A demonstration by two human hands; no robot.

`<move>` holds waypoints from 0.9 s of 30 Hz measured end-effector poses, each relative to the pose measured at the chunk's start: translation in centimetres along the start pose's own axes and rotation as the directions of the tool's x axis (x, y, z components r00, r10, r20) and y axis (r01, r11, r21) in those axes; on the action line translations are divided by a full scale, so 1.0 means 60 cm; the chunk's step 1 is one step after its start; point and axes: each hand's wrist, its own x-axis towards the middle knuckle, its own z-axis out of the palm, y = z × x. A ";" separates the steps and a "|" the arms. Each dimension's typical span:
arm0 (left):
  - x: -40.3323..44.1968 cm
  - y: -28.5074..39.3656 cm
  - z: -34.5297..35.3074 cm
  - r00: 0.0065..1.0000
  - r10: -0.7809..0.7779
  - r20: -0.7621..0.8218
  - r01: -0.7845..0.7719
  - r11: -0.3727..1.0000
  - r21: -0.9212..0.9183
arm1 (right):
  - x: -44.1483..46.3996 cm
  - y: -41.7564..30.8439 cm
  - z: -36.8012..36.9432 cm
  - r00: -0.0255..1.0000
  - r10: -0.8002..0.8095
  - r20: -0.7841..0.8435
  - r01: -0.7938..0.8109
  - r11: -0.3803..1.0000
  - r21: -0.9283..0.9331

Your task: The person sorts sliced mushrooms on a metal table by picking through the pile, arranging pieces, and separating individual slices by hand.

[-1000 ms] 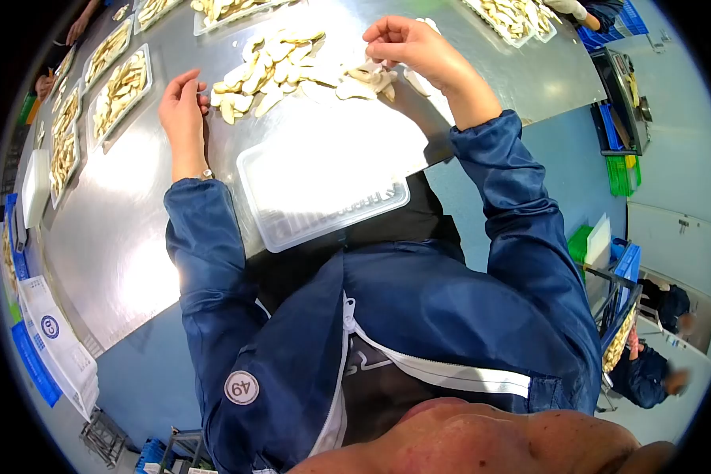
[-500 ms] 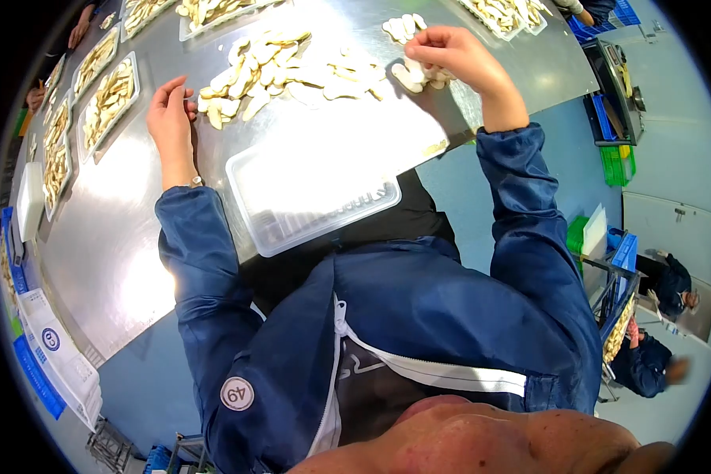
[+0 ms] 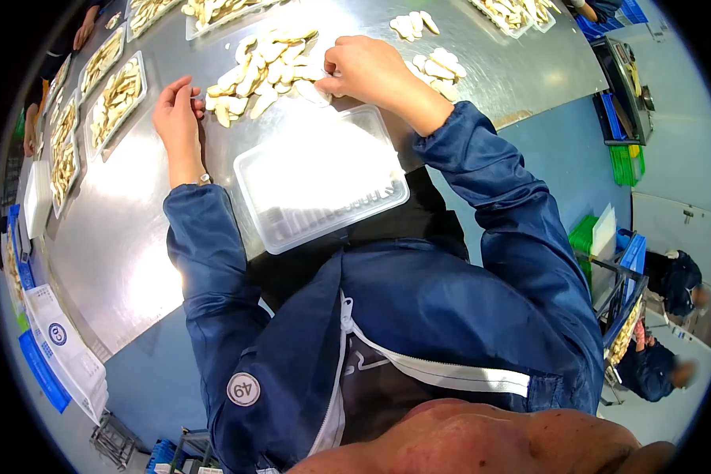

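Note:
A pile of pale, flat slices [image 3: 265,71] lies on the metal table. Over its right edge my right hand [image 3: 363,71] is closed, fingertips pressed down among the slices; what they hold is hidden. My left hand [image 3: 179,114] rests on its side at the pile's left edge, fingers loosely curled and apart, holding nothing. Right of my right hand lies a small group of slices [image 3: 438,69], with another small group [image 3: 411,26] beyond it. A clear plastic tray [image 3: 324,186], bright with glare, sits at the table edge in front of my body.
Filled trays of slices stand at the left [image 3: 117,103], the far edge [image 3: 221,12] and the far right [image 3: 513,20]. A white container [image 3: 37,197] is at the left edge. Other people's hands show at the upper left; two people stand at the lower right.
My right hand moved right with slices, left them in a group beside the pile, and came back left to the pile's right edge. My left hand stays about where it was.

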 end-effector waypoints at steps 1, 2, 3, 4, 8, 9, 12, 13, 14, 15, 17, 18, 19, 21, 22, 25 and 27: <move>-0.001 0.002 0.002 1.000 -0.005 -0.001 0.005 1.000 -0.003 | 0.005 0.000 0.005 1.000 0.000 0.029 0.002 0.999 -0.054; -0.001 0.002 0.003 1.000 0.000 0.002 0.000 1.000 0.001 | 0.007 0.010 0.017 0.996 -0.063 -0.066 0.061 0.998 -0.027; -0.001 0.003 0.003 1.000 0.005 0.004 -0.005 1.000 0.005 | 0.008 0.017 0.020 0.998 -0.041 -0.043 0.043 0.998 0.037; -0.001 0.002 0.002 1.000 0.010 0.005 -0.010 1.000 0.012 | 0.008 0.020 0.016 1.000 -0.020 -0.019 0.021 0.995 0.101; -0.001 0.000 0.001 1.000 0.011 0.005 -0.011 1.000 -0.005 | -0.023 0.052 -0.023 0.998 0.053 0.016 -0.055 0.924 0.377; -0.001 -0.001 0.000 1.000 0.008 0.002 -0.008 1.000 0.008 | -0.039 0.067 -0.038 0.998 0.065 0.018 -0.066 0.909 0.410; -0.002 0.000 0.001 1.000 0.001 0.000 -0.001 0.999 0.038 | -0.091 0.120 -0.085 0.983 0.178 0.051 -0.184 0.957 0.222; 0.000 0.001 0.003 1.000 0.004 0.003 -0.004 0.999 0.041 | -0.104 0.130 -0.098 0.981 0.191 0.027 -0.193 0.975 0.112; -0.001 -0.001 0.003 1.000 0.006 0.008 -0.006 0.999 0.045 | -0.114 0.137 -0.106 0.975 0.223 -0.016 -0.222 0.973 0.063; -0.004 -0.003 0.003 1.000 0.009 0.007 -0.009 0.999 0.045 | -0.114 0.141 -0.106 0.979 0.198 -0.055 -0.194 0.978 0.076; -0.001 -0.003 0.005 1.000 0.025 0.019 -0.026 0.999 0.045 | -0.101 0.123 -0.111 0.976 0.159 -0.146 -0.146 0.984 0.098; 0.001 -0.002 0.007 1.000 0.026 0.013 -0.026 0.999 0.043 | -0.084 0.107 -0.099 0.982 0.124 -0.145 -0.089 0.970 0.227; 0.002 -0.003 0.006 1.000 0.027 0.006 -0.028 0.999 0.042 | -0.065 0.080 -0.086 0.992 0.031 -0.126 -0.005 0.979 0.204; 0.000 -0.002 0.006 1.000 0.029 0.006 -0.029 0.999 0.037 | -0.016 0.027 -0.047 0.998 0.045 -0.049 -0.033 0.973 0.230; -0.002 -0.003 0.003 1.000 0.027 0.012 -0.027 0.999 0.034 | 0.001 0.001 -0.027 0.994 -0.007 -0.111 0.020 0.993 0.113; -0.002 0.001 -0.001 1.000 0.021 0.009 -0.022 1.000 0.016 | 0.045 -0.040 0.012 0.995 -0.073 -0.065 0.067 0.993 -0.095; -0.003 0.001 0.001 1.000 0.028 0.003 -0.028 1.000 0.008 | 0.057 -0.043 0.020 1.000 -0.019 0.024 0.019 1.000 -0.021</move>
